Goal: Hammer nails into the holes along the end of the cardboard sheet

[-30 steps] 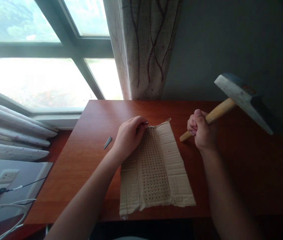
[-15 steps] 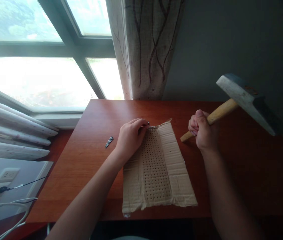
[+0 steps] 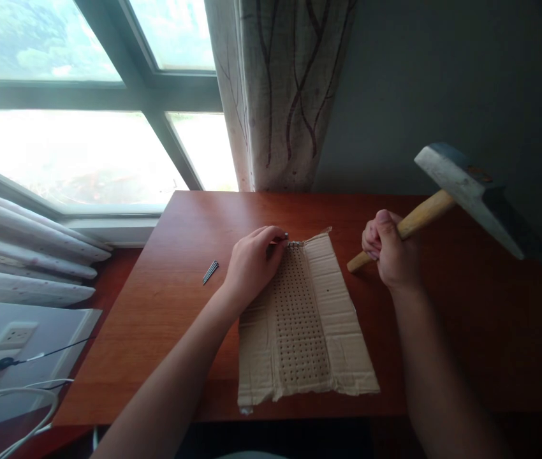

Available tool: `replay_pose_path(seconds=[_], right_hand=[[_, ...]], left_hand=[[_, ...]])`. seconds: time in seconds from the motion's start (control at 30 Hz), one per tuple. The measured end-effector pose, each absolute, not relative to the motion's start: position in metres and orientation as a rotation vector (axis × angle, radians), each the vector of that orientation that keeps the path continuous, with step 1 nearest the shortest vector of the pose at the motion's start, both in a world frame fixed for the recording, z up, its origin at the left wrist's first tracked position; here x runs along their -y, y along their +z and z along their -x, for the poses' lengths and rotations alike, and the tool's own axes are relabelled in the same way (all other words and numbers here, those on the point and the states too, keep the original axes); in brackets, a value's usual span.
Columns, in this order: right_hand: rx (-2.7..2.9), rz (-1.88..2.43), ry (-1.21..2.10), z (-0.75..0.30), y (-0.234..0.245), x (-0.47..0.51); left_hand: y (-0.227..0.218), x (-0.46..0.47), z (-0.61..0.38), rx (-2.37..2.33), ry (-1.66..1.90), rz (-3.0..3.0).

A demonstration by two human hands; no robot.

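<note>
On the reddish-brown tabletop [image 3: 170, 319] lies a flat piece of cardboard [image 3: 335, 319], its middle strip peppered with rows of small holes. Its near edge sits just short of the tabletop's near edge. The left hand [image 3: 252, 264] rests on the cardboard's far left corner. Thumb and forefinger are pressed together, pinching a nail [image 3: 285, 236] at the far end of the holed strip. The right hand [image 3: 393, 255] is closed in a fist around the wooden handle of a hammer [image 3: 472, 188]. The grip is low on the handle, with the butt end poking out toward the cardboard. The hammer's head is raised well above the tabletop, off to the right of the nail. A reddish patch on the head may be a label, but it is too blurred to read.

Compared with half a second ago almost nothing has changed: the hammer stays raised at the same tilt and the left hand keeps its pinch. Everything sits only a touch further right in view.

Two or three spare nails [image 3: 210, 272] lie together left of the left hand, apart from the cardboard. Bare tabletop spreads to the right of the cardboard and beyond it, up to the curtain [image 3: 290, 95] and the grey wall. To the left the tabletop ends by the window [image 3: 74, 146], with a wall socket [image 3: 7, 335] below.
</note>
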State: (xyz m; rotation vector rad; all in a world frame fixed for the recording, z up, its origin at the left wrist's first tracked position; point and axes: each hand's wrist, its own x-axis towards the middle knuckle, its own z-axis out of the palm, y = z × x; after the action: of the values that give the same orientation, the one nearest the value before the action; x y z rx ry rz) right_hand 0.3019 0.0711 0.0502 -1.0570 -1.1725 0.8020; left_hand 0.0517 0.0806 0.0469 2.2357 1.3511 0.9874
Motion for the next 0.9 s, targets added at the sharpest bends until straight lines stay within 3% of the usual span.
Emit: replay_pose_path(seconds=[0.17,0.33,0.5,0.9], right_hand=[[1.224,1.146,0.879,-0.307,0.060,-0.060],[1.681,1.426,0.682,-0.309,0.082,-0.042],[2.101,1.410,0.467,-0.296,0.108,-0.037],[2.222,1.524,0.264,-0.287,0.120,-0.034]], left_hand=[[0.048,-0.081,-0.052,-1.370,0.964,-2.215],[0.047,-0.080,-0.052,-1.375,0.976,-2.245],[0.045,-0.081,-0.052,-1.395,0.992,-2.240],[0.044,-0.083,-0.052,-1.390,1.008,-2.204]])
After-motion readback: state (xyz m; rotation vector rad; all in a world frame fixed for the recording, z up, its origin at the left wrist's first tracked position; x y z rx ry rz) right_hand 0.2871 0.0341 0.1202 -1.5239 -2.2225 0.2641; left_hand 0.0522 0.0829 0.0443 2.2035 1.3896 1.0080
